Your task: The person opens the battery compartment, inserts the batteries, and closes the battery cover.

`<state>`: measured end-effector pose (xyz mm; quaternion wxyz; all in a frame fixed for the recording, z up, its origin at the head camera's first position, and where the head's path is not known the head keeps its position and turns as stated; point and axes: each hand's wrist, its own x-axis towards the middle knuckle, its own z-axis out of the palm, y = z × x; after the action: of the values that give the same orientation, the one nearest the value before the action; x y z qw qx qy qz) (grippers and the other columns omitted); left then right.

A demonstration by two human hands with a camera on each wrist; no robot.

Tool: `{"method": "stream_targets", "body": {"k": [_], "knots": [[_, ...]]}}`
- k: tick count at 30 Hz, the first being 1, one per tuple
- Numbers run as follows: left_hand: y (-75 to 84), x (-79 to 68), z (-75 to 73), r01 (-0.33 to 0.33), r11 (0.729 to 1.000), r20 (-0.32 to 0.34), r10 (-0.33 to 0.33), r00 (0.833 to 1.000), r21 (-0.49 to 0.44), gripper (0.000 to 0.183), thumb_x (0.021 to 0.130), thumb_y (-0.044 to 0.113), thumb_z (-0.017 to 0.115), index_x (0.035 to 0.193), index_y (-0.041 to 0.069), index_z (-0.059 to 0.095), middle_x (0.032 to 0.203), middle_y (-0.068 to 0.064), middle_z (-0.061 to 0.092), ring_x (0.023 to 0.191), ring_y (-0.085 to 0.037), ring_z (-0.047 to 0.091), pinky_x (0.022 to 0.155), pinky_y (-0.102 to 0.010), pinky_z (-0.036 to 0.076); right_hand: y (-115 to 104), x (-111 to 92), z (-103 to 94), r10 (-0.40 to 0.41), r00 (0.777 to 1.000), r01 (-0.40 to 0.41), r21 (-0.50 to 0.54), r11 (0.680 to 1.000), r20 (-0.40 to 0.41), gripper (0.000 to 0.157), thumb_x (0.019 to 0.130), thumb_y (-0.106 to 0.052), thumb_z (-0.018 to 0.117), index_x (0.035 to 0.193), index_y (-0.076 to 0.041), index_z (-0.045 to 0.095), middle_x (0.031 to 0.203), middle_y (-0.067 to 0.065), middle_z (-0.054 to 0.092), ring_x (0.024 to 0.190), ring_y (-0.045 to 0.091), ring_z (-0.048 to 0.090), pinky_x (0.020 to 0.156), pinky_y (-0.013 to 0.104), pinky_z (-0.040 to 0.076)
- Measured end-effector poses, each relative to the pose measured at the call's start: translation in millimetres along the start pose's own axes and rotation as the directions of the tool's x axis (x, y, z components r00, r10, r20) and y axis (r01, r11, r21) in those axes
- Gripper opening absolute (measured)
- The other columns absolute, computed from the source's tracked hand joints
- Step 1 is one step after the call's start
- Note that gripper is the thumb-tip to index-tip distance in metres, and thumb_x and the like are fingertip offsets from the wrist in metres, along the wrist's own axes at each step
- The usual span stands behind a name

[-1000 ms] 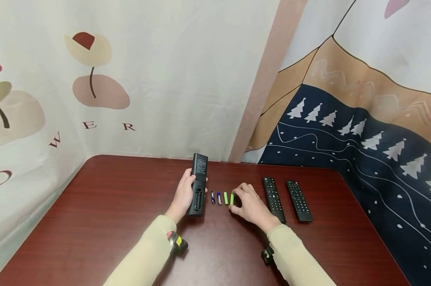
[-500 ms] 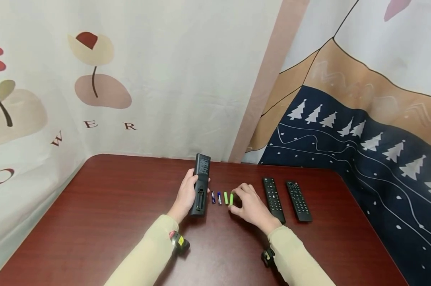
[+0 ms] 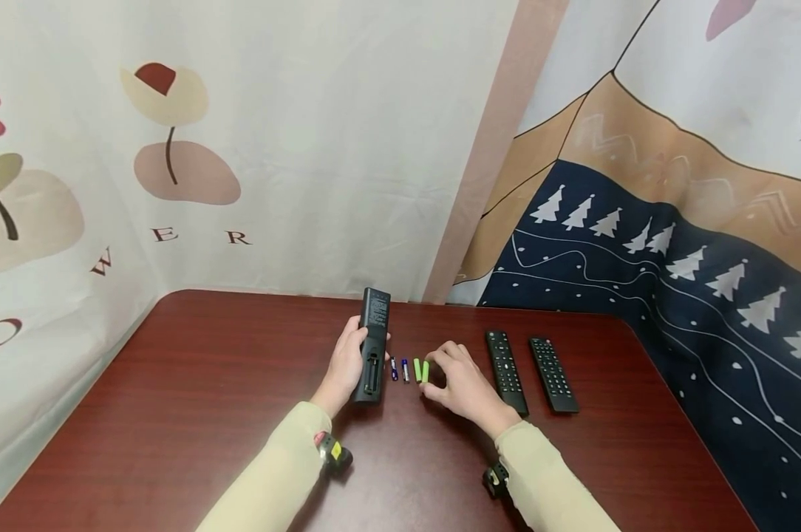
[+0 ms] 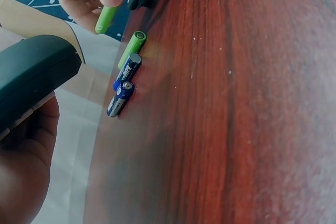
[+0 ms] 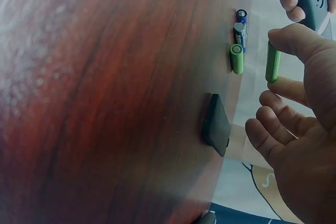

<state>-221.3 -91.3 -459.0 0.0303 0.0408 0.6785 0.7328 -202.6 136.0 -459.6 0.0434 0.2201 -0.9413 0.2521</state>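
The right hand [image 3: 463, 386] pinches a green battery [image 5: 272, 62] just beside the left hand [image 3: 343, 367], which grips the remote [image 3: 372, 344]; a loose pinch could drop it onto the worktop [image 3: 208, 384].

table: dark red-brown wooden table [image 3: 194, 399]
spare remotes: two black button-faced remote controls [image 3: 505, 360] [image 3: 553, 363] lying side by side at 3 o'clock
backdrop: cream flower-print cloth [image 3: 254, 148] at 12 o'clock; navy tree-print cloth [image 3: 673, 281] at 2 o'clock

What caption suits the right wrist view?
Right hand pinches a green cylindrical battery above the dark red wooden table.
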Motion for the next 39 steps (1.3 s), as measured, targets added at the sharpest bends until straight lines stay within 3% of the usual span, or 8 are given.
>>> {"method": "stream_targets", "body": {"k": [25, 39], "knots": [[-4.2, 0.4, 2.7, 0.024, 0.999, 0.001, -0.024, 1.000, 0.021, 0.043, 0.110, 0.019, 0.021, 0.146, 0.008, 0.041, 0.132, -0.027, 0.060, 0.093, -0.037, 0.066, 0.073, -0.034, 0.053, -6.4, -2.3, -0.6, -0.068, 0.997, 0.069, 0.008, 0.998, -0.028, 0.037, 0.086, -0.021, 0.082, 0.117, -0.006, 0.071, 0.108, 0.002, 0.059, 0.100, 0.017, 0.051, 0.083, 0.036, 0.051], [-4.0, 0.8, 4.4, 0.023, 1.000, 0.003, -0.023, 1.000, 0.012, 0.043, 0.110, 0.019, 0.021, 0.146, 0.008, 0.041, 0.132, -0.027, 0.060, 0.091, -0.034, 0.067, 0.073, -0.034, 0.053, -15.6, -2.2, -0.5, -0.084, 0.996, 0.085, 0.031, 0.996, -0.030, 0.035, 0.087, -0.021, 0.082, 0.117, -0.007, 0.070, 0.110, 0.008, 0.061, 0.100, 0.016, 0.050, 0.083, 0.036, 0.051]]}}
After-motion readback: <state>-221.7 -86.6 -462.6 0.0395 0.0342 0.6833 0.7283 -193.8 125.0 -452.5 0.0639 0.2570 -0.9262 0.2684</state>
